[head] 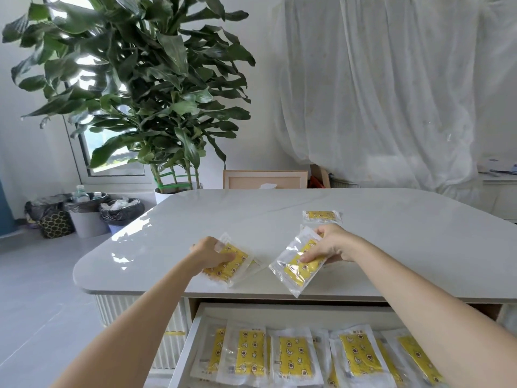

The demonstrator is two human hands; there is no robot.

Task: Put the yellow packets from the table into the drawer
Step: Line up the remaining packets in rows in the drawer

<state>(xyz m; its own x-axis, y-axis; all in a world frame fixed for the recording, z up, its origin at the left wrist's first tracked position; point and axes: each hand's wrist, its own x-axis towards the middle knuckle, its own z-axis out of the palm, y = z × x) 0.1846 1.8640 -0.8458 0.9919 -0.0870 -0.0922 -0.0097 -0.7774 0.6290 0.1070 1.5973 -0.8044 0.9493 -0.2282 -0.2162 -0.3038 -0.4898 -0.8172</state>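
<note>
Yellow packets: two are held, one per hand, over the near part of the table; a third lies alone farther back; many more fill the open drawer below.
Left fingers (227,257): curled over the top of a yellow packet in clear wrap (228,261), pressing on its upper face; the thumb is hidden, so I cannot tell how firm the pinch is.
Left hand (211,254): above the near left part of the table, the packet low against the surface; another clear wrapper edge shows just beneath it.
Right fingers (310,259): thumb on top and fingers under, pinching a second packet (300,266) by its upper right side.
Right hand (331,245): holds that packet tilted, its lower corner past the table's front edge, above the drawer.
Lone packet (321,216): flat on the table, beyond the right hand and apart from it.
Table (223,208): pale, glossy, with rounded corners.
Drawer (193,331): pulled out under the table's front edge, with packets (250,351) lying in an overlapping row inside.
Surroundings: a large leafy plant (134,79) stands behind the table on the left; bins with dark liners (86,217) sit on the floor beside it.
</note>
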